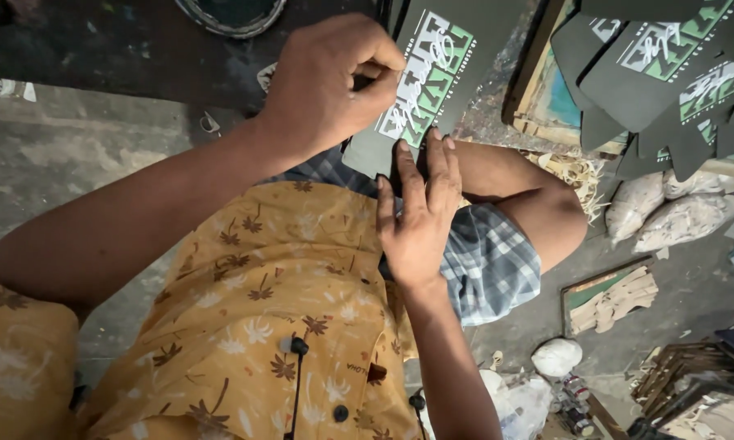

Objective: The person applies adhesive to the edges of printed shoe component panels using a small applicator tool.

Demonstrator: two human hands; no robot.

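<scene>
Two hands, left hand [330, 85] and right hand [416, 213], press a dark printed sheet [432, 65] above stained concrete floor [73, 155].

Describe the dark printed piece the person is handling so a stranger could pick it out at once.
Start at the person's bare knee; just above the checked shorts lies a dark printed piece with a green and white design. The left hand pinches its edge, the right hand presses its lower end. Unlike the stack of similar pieces at upper right, it lies alone.

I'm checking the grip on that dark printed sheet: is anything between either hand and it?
Nothing visible. The left hand pinches the dark printed sheet at its edge, and the right hand rests its fingertips directly on the lower end.
</scene>
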